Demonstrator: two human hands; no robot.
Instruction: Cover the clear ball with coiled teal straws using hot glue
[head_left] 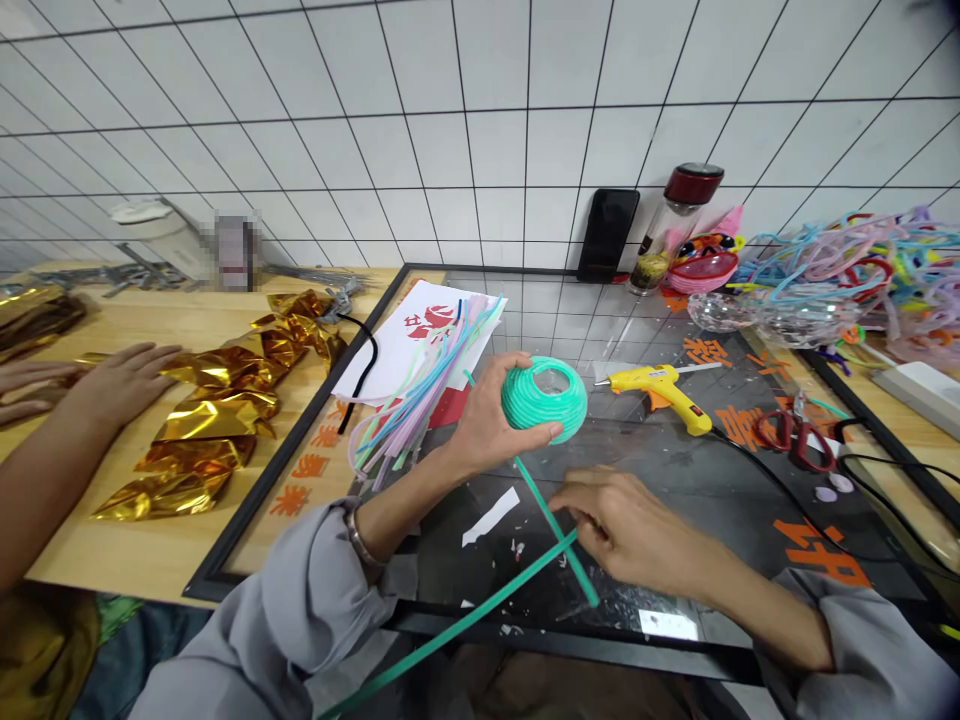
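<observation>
My left hand (491,415) is wrapped round a mint-green coiled ring (551,425), wound from pipe cleaner into a bowl-like shape with an open centre. Its thumb lies along the near side, fingers at the back. Below and to the right, my right hand (626,530) is curled closed, its fingertips around the end of a long green pipe cleaner (457,625) that runs down towards the front edge. A second green pipe cleaner (540,500) slants below the coil and crosses the first near my right fingers. The inside of the right hand's grip is partly hidden.
A yellow glue gun (660,388) lies right of the coil, its cord trailing right. Red scissors (799,435) lie beyond it. Pastel pipe cleaners (420,390) rest on white paper (405,325). At left, another person's hand (120,390) touches gold foil (199,430). A bottle (675,225) stands behind.
</observation>
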